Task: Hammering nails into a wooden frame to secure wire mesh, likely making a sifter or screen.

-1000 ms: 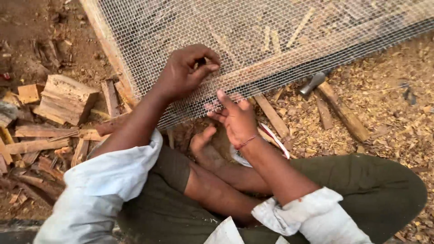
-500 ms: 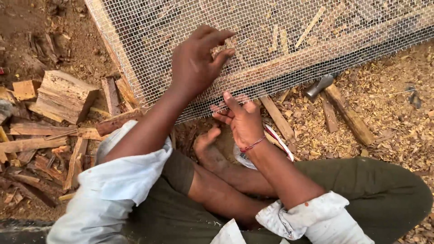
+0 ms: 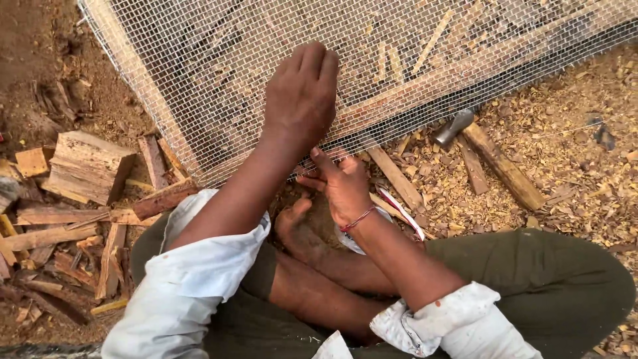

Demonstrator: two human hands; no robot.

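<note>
A sheet of wire mesh (image 3: 219, 73) lies over a wooden frame (image 3: 458, 70) on the ground in front of me. My left hand (image 3: 302, 93) rests palm down on the mesh, fingers together and pointing away from me. My right hand (image 3: 340, 183) is at the mesh's near edge, its fingers pinching the wire there. I sit cross-legged, a bare foot (image 3: 299, 226) just under my right hand.
A hammer (image 3: 488, 149) with a wooden handle lies on wood chips at the right. Split wood pieces and a block (image 3: 86, 166) are piled at the left. A thin white strip (image 3: 402, 209) lies by my right wrist.
My left hand has slid farther up and to the right over the mesh and flattened. My right hand stays at the near edge of the mesh.
</note>
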